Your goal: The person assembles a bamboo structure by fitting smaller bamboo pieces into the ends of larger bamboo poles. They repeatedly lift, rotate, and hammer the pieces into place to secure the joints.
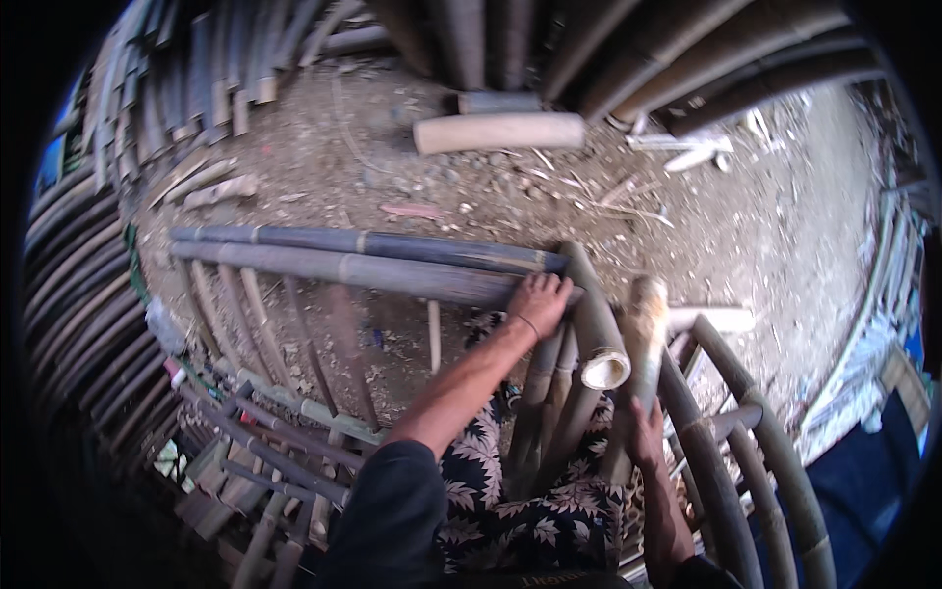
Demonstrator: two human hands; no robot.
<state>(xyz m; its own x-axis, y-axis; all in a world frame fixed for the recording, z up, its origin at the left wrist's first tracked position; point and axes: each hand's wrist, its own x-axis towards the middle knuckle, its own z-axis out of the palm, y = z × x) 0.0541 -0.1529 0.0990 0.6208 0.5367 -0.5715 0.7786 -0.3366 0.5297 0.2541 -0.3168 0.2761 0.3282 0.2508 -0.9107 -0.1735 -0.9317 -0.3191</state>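
Observation:
My left hand presses down over the right end of a bamboo pole, its fingers curled round it. A darker bamboo pole lies along its far side. Both poles meet a thick bamboo post, whose pale hollow cut end faces me. Just right of that post, my right hand grips the lower part of a thick, round club-like piece with a worn, pale upper end. It stands tilted upward, apart from the poles. My right fingers are partly hidden behind it.
A bamboo ladder-like frame stands at my right. Slats hang below the long poles. Cut bamboo tubes and shavings lie on the dirt ground. Stacked bamboo lines the left, and large poles lean at the back.

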